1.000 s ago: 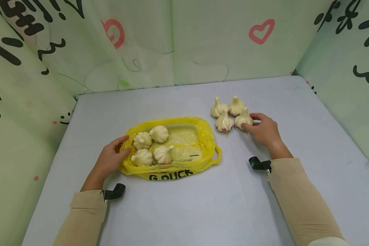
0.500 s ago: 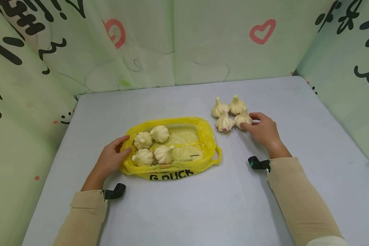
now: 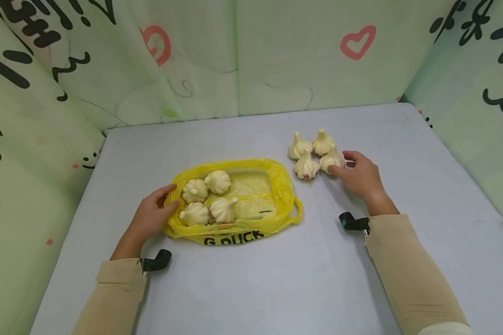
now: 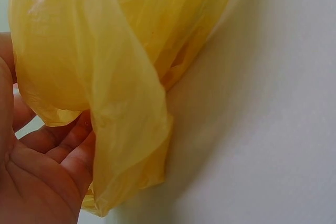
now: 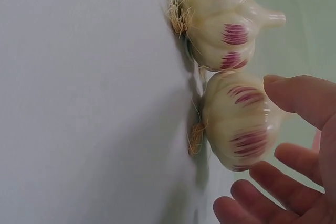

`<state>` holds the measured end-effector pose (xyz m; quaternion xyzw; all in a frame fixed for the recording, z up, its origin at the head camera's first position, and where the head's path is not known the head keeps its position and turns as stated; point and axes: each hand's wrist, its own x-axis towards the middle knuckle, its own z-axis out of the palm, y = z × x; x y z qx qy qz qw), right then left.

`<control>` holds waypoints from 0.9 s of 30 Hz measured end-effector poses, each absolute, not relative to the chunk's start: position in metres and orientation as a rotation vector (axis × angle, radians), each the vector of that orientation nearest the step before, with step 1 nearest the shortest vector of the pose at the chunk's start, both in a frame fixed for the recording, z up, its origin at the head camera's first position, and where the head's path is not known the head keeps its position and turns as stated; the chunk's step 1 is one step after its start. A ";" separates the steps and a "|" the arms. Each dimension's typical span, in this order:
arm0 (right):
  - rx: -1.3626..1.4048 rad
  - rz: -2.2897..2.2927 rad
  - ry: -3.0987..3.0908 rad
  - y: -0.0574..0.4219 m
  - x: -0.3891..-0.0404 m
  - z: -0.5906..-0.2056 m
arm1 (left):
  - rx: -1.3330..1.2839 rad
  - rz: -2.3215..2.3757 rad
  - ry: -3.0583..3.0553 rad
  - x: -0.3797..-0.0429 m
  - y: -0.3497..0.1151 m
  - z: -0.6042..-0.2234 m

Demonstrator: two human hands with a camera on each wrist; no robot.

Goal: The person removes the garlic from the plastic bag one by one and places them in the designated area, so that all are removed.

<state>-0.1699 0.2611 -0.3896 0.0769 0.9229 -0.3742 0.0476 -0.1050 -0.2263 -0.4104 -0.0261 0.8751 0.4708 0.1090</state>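
A yellow plastic bag point(image 3: 243, 236) with black lettering lies on the table with its mouth spread wide. Several garlic bulbs point(image 3: 222, 210) sit in its left half. My left hand point(image 3: 151, 216) holds the bag's left rim, and in the left wrist view its fingers point(image 4: 68, 156) go behind the thin plastic. To the right of the bag stands a tight cluster of garlic bulbs, stems up. My right hand point(image 3: 360, 179) is at the front right bulb point(image 3: 332, 160), thumb at its side and fingers parted from it. The right wrist view shows this bulb point(image 5: 244, 121) with purple streaks and dry roots.
The white table point(image 3: 251, 288) runs back to a pale green printed curtain point(image 3: 285, 65), which also rises at both sides. A bag handle point(image 3: 297, 209) sticks out to the right. Black wrist cameras point(image 3: 156, 261) sit on both forearms.
My right hand's fingers have loosened and spread away from the front right garlic bulb, which stays in the cluster. My left hand and the bag have not moved.
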 end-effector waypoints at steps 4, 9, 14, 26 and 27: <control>0.232 -1.150 2.853 0.261 -0.167 -0.385 | -0.079 1.381 2.577 -0.105 -0.226 -0.410; 0.212 -1.195 2.894 0.258 -0.163 -0.378 | -0.078 1.382 2.581 -0.105 -0.226 -0.410; 0.188 -1.236 2.915 0.253 -0.161 -0.371 | -0.074 1.385 2.582 -0.105 -0.226 -0.410; 0.053 -1.329 2.901 0.224 -0.154 -0.357 | -0.074 1.383 2.583 -0.105 -0.226 -0.411; 0.033 -1.338 2.897 0.221 -0.153 -0.357 | -0.076 1.379 2.583 -0.105 -0.226 -0.411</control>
